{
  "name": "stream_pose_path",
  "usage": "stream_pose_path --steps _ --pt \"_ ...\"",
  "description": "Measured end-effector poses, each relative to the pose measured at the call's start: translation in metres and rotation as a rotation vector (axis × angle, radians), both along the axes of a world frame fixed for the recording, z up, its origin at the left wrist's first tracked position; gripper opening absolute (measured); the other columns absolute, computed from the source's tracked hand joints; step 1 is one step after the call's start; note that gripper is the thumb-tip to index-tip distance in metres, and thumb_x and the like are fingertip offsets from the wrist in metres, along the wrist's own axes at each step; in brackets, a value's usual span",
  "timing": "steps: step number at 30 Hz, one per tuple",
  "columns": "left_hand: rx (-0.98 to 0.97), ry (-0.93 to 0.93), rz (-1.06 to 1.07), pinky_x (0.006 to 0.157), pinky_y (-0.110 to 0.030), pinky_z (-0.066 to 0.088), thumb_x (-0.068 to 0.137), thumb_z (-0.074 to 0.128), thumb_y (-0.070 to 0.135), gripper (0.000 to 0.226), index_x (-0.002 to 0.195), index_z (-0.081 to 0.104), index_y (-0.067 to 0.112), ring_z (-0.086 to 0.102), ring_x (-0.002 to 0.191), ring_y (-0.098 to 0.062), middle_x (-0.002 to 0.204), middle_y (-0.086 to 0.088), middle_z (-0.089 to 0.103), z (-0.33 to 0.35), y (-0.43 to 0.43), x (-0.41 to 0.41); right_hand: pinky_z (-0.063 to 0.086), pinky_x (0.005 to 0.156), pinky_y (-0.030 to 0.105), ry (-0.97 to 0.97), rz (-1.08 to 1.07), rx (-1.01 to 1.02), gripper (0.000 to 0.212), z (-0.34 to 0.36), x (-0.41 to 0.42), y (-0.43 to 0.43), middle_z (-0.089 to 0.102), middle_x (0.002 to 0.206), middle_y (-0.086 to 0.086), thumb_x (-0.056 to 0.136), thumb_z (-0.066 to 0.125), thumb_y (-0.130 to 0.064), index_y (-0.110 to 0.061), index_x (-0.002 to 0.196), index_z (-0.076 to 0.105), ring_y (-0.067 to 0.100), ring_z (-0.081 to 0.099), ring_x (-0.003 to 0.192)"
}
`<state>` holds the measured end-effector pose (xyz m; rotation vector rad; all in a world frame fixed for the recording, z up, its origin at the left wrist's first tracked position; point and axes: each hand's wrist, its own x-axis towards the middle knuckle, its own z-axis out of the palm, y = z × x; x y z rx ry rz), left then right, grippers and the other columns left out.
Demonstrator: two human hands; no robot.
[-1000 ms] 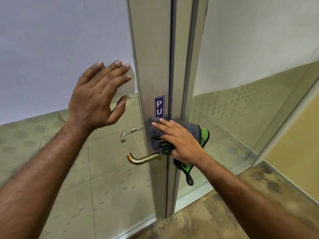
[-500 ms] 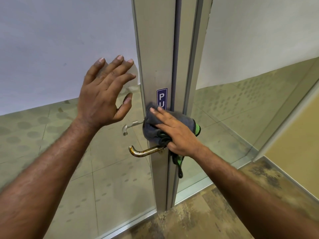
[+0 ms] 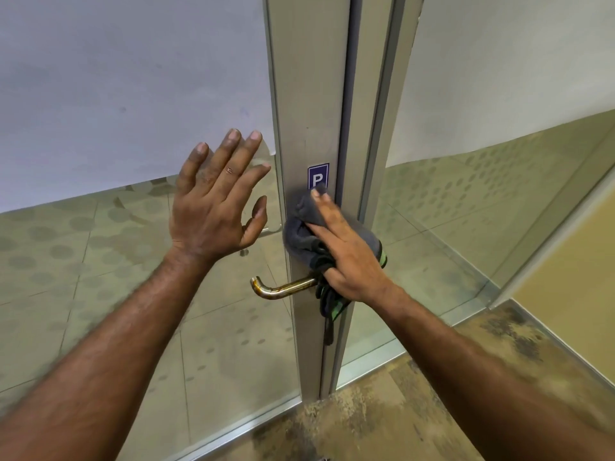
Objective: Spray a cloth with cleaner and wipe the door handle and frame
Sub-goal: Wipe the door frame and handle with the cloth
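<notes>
Right hand presses soft grey cloth on brushed-metal frame.

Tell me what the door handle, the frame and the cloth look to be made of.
Door handle: brass-toned metal, glossy but tarnished in dark patches. Frame: likely brushed aluminium, matte grey with a soft sheen. Cloth: soft grey fabric, perhaps microfibre, with green trim, bunched in folds.

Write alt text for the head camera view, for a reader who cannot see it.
A person's right hand presses a grey cloth against a metal door frame, just above a brass handle and partly covering a blue sign. The left hand is spread flat on the glass door.
</notes>
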<state>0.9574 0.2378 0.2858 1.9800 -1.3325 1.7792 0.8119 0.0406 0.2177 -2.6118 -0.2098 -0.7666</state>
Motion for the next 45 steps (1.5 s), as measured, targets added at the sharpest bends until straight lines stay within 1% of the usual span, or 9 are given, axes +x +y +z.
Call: stream_pose_path --steps 9,14,17,19,25,34,37,41,45 --pt "-0.012 -0.001 -0.007 0.123 -0.045 0.021 0.095 0.055 0.034 0.043 0.132 0.059 0.012 0.036 0.150 -0.027 0.159 -0.009 0.044 -0.001 0.001 0.001 0.014 0.127 0.035 0.128 0.140 -0.047 0.056 -0.017 -0.015 -0.018 0.027 0.165 0.003 0.078 0.060 -0.001 -0.010 0.134 0.061 0.012 0.012 0.155" --pt "-0.015 -0.013 -0.004 0.123 -0.045 0.020 0.096 0.054 0.034 0.041 0.131 0.059 0.012 0.039 0.148 -0.028 0.157 -0.010 0.047 0.000 0.000 0.001 0.039 0.117 0.037 0.040 0.100 0.762 0.057 -0.029 -0.040 -0.021 0.035 0.162 0.004 0.094 0.050 0.002 -0.006 0.150 0.041 0.015 0.040 0.145" --pt "-0.010 -0.012 -0.003 0.122 -0.045 0.022 0.096 0.054 0.035 0.040 0.129 0.060 0.013 0.039 0.148 -0.029 0.156 -0.010 0.047 -0.001 -0.001 0.001 0.049 0.101 0.021 -0.079 0.114 1.203 0.051 -0.033 -0.053 -0.022 0.055 0.147 -0.008 0.089 0.049 0.005 0.003 0.140 0.051 0.008 0.055 0.131" --pt "-0.008 -0.009 -0.003 0.122 -0.046 0.023 0.096 0.053 0.035 0.039 0.128 0.060 0.013 0.039 0.148 -0.029 0.156 -0.011 0.047 -0.001 -0.001 0.001 0.052 0.091 0.016 -0.143 0.009 1.439 0.047 -0.034 -0.060 -0.017 0.070 0.126 -0.011 0.086 0.051 0.004 -0.012 0.128 0.066 0.010 0.064 0.120" --pt "-0.005 0.001 -0.006 0.121 -0.046 0.023 0.096 0.052 0.034 0.039 0.127 0.060 0.012 0.040 0.147 -0.030 0.156 -0.011 0.048 0.000 0.000 -0.001 0.054 0.083 0.038 -0.019 -0.307 1.981 0.033 -0.052 -0.067 -0.005 0.073 0.102 0.014 0.091 0.054 -0.014 0.000 0.120 0.063 0.031 0.070 0.089" --pt "-0.019 0.005 -0.017 0.123 -0.044 0.020 0.096 0.053 0.035 0.036 0.123 0.062 0.013 0.040 0.148 -0.028 0.157 -0.009 0.046 0.000 -0.001 0.000 0.054 0.093 0.025 0.090 -0.087 1.497 0.051 -0.049 -0.034 0.049 0.055 0.141 0.015 0.097 0.048 0.003 -0.021 0.141 0.046 0.018 0.063 0.114" --pt "-0.020 0.014 -0.017 0.124 -0.043 0.019 0.096 0.053 0.035 0.035 0.122 0.063 0.013 0.039 0.148 -0.027 0.157 -0.008 0.046 0.000 -0.002 0.000 0.032 0.119 0.051 0.152 -0.028 1.293 0.086 -0.063 -0.030 0.067 0.029 0.163 0.007 0.088 0.057 -0.010 -0.035 0.158 0.013 0.026 0.034 0.147" --pt "-0.025 0.017 -0.021 0.124 -0.043 0.018 0.096 0.054 0.035 0.034 0.121 0.063 0.013 0.039 0.149 -0.027 0.158 -0.008 0.046 -0.001 -0.002 0.000 0.009 0.120 0.062 0.116 -0.008 0.695 0.092 -0.094 -0.038 0.051 -0.003 0.167 -0.021 0.088 0.059 -0.005 -0.061 0.149 0.019 0.018 -0.006 0.156" --pt "-0.024 0.018 -0.024 0.124 -0.043 0.019 0.096 0.053 0.035 0.034 0.120 0.063 0.013 0.040 0.148 -0.027 0.157 -0.008 0.046 -0.001 -0.002 0.000 0.033 0.120 0.048 0.164 -0.002 1.012 0.077 -0.104 -0.041 0.034 0.030 0.163 -0.004 0.093 0.056 -0.009 -0.041 0.156 0.024 0.020 0.030 0.151"
